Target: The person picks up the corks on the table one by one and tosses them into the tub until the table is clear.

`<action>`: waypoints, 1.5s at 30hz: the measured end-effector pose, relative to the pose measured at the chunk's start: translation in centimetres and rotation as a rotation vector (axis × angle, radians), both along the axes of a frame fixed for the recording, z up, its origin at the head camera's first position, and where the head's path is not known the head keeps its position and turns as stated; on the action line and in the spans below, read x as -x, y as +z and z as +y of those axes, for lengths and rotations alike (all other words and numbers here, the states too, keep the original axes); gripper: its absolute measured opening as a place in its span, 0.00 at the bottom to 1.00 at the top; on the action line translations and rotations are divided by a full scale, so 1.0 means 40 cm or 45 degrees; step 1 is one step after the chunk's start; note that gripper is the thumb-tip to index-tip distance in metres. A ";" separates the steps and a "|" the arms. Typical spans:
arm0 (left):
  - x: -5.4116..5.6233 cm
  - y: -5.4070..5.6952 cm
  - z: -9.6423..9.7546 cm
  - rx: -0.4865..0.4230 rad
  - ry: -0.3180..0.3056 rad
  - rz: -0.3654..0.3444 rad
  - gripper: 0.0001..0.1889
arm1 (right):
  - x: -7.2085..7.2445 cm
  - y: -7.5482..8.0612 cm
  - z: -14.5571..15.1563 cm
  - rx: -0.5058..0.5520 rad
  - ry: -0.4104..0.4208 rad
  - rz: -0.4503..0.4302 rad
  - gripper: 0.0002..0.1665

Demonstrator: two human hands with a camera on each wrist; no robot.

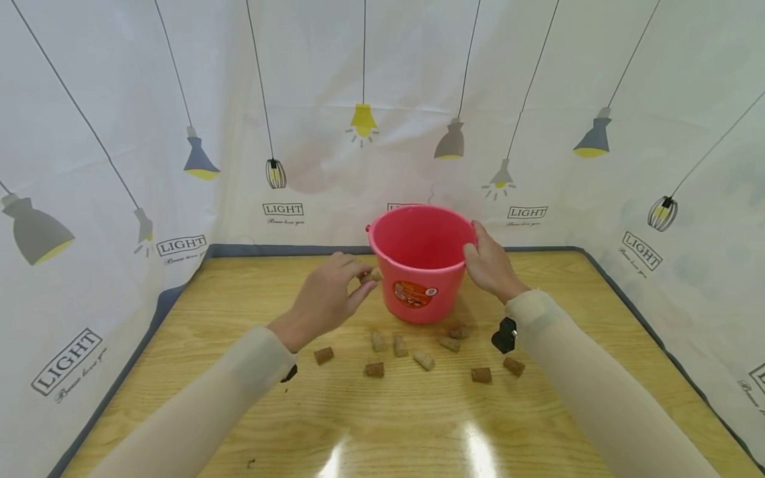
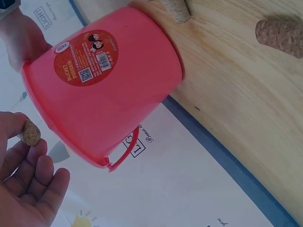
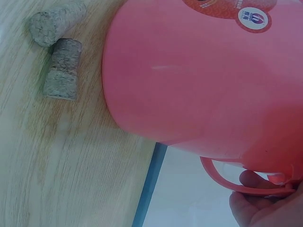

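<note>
A pink bucket [image 1: 418, 285] with a round red label stands at the back of the wooden table. My right hand [image 1: 491, 262] grips its rim on the right side, fingers by the handle [image 3: 222, 179]. Between thumb and fingertips, my left hand [image 1: 325, 295] pinches a cork [image 2: 31, 133], held just outside the bucket's left side near the rim. Several more corks lie in front of the bucket, among them a pale cork [image 1: 424, 360] and a darker brown cork [image 1: 374, 370]. The bucket's bottom inside is hidden from the head view.
A brown cork [image 1: 324, 356] lies apart at the left, and another brown cork [image 1: 481, 375] sits toward the right. White cloth [image 1: 335, 166] printed with lamps encloses the table [image 1: 251, 411] at the back and both sides, with a dark blue border.
</note>
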State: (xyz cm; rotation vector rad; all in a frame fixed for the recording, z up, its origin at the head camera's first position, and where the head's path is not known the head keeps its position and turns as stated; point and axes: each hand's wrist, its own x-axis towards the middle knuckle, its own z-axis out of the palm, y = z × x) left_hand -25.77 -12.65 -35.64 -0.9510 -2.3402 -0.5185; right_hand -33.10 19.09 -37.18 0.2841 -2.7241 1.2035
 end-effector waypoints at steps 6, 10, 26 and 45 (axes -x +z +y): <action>0.006 0.017 0.011 -0.033 -0.046 0.048 0.09 | -0.001 0.003 -0.002 0.005 -0.001 -0.011 0.39; 0.013 0.030 0.016 -0.041 -0.057 0.051 0.09 | -0.001 0.003 -0.003 0.004 -0.005 -0.015 0.39; 0.034 0.063 0.052 -0.022 -0.059 0.018 0.08 | -0.003 0.006 -0.002 -0.010 -0.009 -0.019 0.39; 0.064 0.078 0.090 0.062 -0.060 0.011 0.07 | -0.004 0.006 -0.002 -0.016 -0.011 -0.024 0.39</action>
